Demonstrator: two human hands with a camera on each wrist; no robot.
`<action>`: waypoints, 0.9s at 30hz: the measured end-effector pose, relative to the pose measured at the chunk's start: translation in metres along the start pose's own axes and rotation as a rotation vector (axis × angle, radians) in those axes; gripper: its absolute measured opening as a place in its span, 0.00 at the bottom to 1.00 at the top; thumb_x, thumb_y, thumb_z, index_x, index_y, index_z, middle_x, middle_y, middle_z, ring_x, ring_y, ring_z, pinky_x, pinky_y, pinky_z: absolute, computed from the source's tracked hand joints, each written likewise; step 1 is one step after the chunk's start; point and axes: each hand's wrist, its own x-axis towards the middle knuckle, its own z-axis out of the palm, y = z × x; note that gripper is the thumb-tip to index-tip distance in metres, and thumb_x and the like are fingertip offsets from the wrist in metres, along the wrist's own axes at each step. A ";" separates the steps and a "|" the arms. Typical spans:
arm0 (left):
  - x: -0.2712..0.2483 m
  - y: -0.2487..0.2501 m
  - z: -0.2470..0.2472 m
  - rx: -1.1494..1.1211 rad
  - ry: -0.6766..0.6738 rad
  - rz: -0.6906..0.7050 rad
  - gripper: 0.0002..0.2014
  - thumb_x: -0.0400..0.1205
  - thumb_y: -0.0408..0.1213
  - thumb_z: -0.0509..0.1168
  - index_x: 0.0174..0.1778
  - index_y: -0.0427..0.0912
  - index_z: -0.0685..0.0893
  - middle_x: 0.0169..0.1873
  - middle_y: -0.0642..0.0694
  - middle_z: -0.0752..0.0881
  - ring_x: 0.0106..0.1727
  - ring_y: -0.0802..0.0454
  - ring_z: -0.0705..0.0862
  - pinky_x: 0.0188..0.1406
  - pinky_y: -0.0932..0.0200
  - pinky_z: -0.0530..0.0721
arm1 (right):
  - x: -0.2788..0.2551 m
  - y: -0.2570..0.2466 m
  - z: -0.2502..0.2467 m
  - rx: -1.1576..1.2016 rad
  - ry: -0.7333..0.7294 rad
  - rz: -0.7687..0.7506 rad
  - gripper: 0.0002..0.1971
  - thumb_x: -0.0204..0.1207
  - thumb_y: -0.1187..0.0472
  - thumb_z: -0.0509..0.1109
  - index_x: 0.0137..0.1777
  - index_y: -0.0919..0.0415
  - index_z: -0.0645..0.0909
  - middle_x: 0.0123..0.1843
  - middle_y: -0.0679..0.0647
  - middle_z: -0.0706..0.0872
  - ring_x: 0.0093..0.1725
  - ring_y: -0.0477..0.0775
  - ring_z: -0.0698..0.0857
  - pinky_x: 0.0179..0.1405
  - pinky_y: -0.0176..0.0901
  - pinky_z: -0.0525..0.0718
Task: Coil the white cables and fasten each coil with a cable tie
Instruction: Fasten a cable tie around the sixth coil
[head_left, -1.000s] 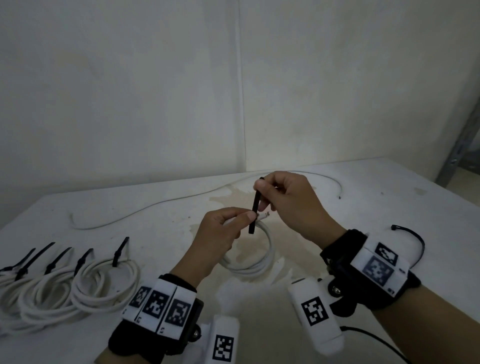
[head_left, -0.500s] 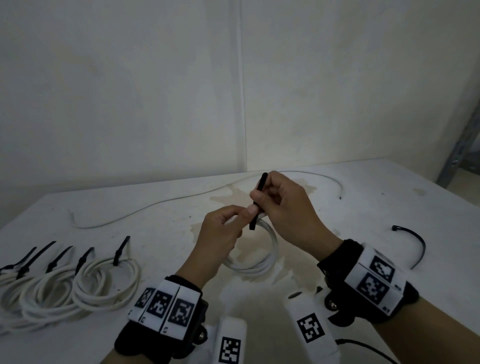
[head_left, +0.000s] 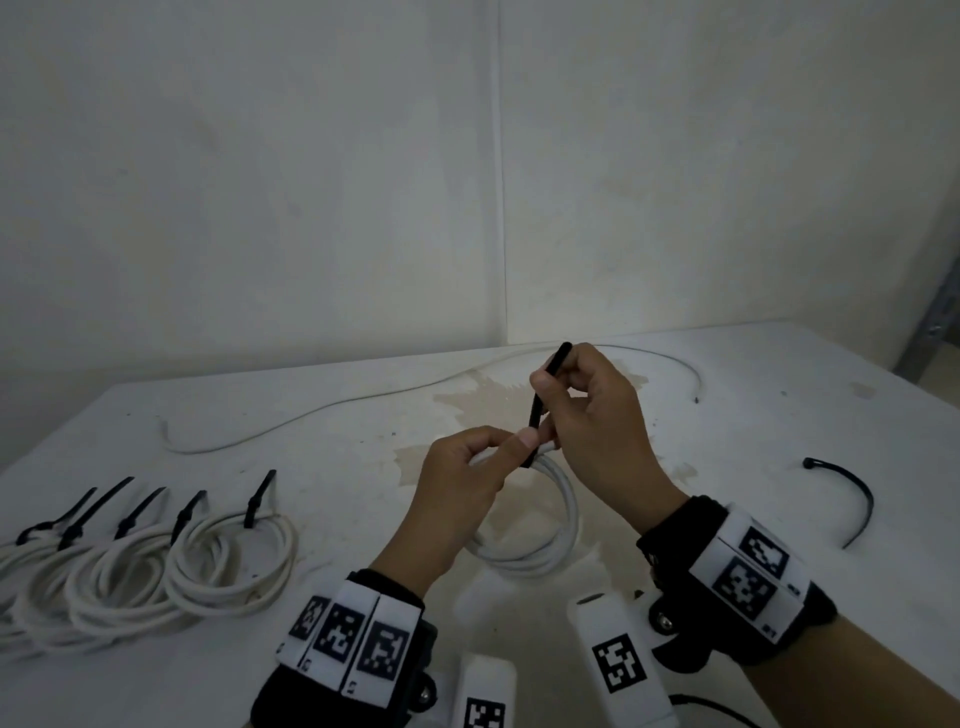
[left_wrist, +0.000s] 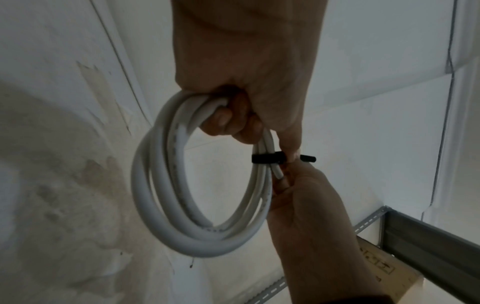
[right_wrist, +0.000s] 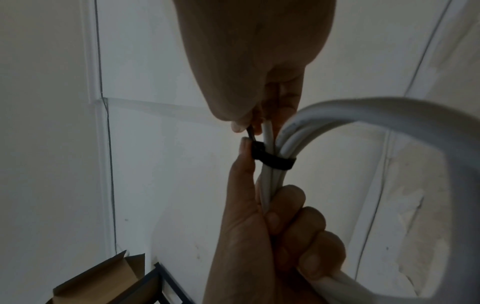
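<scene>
White stained table (head_left: 753, 415), pale panelled wall (head_left: 260, 182), metal shelving (left_wrist: 428, 232)

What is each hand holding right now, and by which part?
Left hand grips the white coil at its bundled strands beside the cable tie. Right hand pinches the tie's free tail.

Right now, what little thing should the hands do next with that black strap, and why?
Probably the right hand should pull the black cable tie a bit tighter. The tie already loops round the white coil and its tail is pinched in that hand, while the left hand grips the strands and its thumb braces the tie's head. I cannot tell whether the loop is fully snug.
</scene>
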 end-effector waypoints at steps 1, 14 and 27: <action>0.000 -0.001 0.000 -0.009 0.010 -0.003 0.10 0.80 0.41 0.65 0.37 0.40 0.87 0.12 0.60 0.75 0.16 0.64 0.70 0.18 0.74 0.66 | 0.000 0.000 -0.001 0.022 -0.029 0.015 0.08 0.79 0.63 0.65 0.39 0.55 0.73 0.33 0.50 0.80 0.22 0.43 0.81 0.25 0.32 0.79; 0.002 -0.011 -0.031 -0.144 0.016 -0.072 0.12 0.85 0.36 0.54 0.45 0.41 0.83 0.34 0.46 0.86 0.32 0.58 0.85 0.37 0.62 0.84 | -0.017 0.009 0.006 -0.011 -0.310 0.185 0.15 0.85 0.59 0.53 0.36 0.54 0.71 0.30 0.51 0.70 0.25 0.41 0.68 0.26 0.28 0.69; -0.015 -0.030 -0.089 0.183 0.099 0.061 0.11 0.82 0.32 0.62 0.54 0.53 0.82 0.38 0.53 0.88 0.37 0.62 0.88 0.39 0.62 0.88 | -0.022 0.013 0.054 0.018 -0.461 0.227 0.16 0.85 0.61 0.53 0.64 0.42 0.75 0.62 0.36 0.80 0.62 0.33 0.78 0.69 0.33 0.74</action>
